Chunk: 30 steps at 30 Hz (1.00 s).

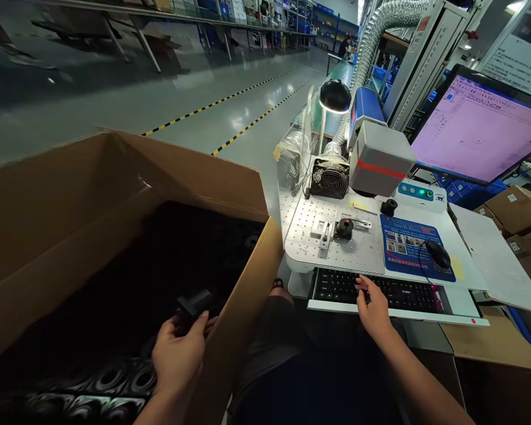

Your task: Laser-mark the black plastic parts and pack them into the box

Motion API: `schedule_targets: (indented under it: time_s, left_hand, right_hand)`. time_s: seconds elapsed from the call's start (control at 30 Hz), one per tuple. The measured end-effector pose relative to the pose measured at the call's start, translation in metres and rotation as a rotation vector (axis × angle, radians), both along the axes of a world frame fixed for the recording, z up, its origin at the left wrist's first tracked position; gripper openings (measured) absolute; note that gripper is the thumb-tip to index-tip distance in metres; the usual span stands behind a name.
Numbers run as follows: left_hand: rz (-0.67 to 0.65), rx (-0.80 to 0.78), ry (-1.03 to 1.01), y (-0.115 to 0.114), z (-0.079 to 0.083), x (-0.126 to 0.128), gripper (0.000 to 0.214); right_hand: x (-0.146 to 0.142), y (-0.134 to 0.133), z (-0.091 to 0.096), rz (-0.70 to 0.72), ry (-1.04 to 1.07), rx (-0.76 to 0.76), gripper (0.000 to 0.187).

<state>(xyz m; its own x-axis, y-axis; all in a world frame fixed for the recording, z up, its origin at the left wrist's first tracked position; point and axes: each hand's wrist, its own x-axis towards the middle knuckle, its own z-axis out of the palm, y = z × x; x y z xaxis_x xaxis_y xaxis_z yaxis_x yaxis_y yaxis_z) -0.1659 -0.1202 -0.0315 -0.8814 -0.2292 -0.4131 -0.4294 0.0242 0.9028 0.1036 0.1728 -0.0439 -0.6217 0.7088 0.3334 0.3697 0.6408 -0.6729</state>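
My left hand is inside a large open cardboard box at the left, its fingers closed round a small black part. Many similar black round parts fill the box. My right hand rests on a black keyboard with its fingers spread flat on the keys. Beyond the keyboard, another black round part sits in a metal fixture on the white perforated worktable, under a grey laser marking head.
A black mouse lies on a blue mat. A monitor stands at the right, with a fan, a lamp and a silver duct behind the table. Cardboard boxes sit at far right.
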Motion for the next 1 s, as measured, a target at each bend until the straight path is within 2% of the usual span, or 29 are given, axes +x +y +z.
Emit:
schedule_targets:
  time_s: [0.1,0.2,0.37,0.5,0.6,0.73,0.83,0.93,1.0]
  left_hand:
    - [-0.030,0.006,-0.020,-0.002,0.001,-0.001,0.045]
    - [-0.039,0.042,-0.039,-0.005,-0.005,-0.003,0.046]
    - [-0.065,0.007,-0.051,-0.012,-0.019,-0.007,0.054]
    - [-0.097,-0.030,-0.047,-0.018,-0.031,-0.014,0.061]
    - [-0.131,-0.068,-0.041,-0.023,-0.037,-0.016,0.060]
    - [-0.153,-0.105,0.005,-0.028,-0.035,-0.014,0.060]
    - [-0.171,-0.158,0.050,-0.032,-0.030,-0.011,0.055]
    - [-0.211,-0.228,0.067,-0.039,-0.028,-0.014,0.050]
    - [-0.230,-0.306,0.050,-0.044,-0.028,-0.017,0.048]
  right_hand:
    - [-0.017,0.020,0.014,-0.029,0.029,0.042,0.040]
    - [-0.042,0.043,0.026,-0.051,0.045,0.065,0.039]
    - [-0.096,0.075,0.044,-0.098,-0.006,0.031,0.051]
    - [-0.136,0.094,0.048,-0.127,-0.065,0.013,0.065]
    - [-0.155,0.104,0.043,-0.143,-0.076,0.042,0.065]
    - [-0.170,0.110,0.029,-0.157,-0.084,0.080,0.052]
    - [-0.175,0.107,0.028,-0.160,-0.069,0.063,0.044]
    - [-0.164,0.099,0.042,-0.150,-0.014,0.010,0.046]
    - [-0.139,0.096,0.060,-0.148,0.053,-0.005,0.050]
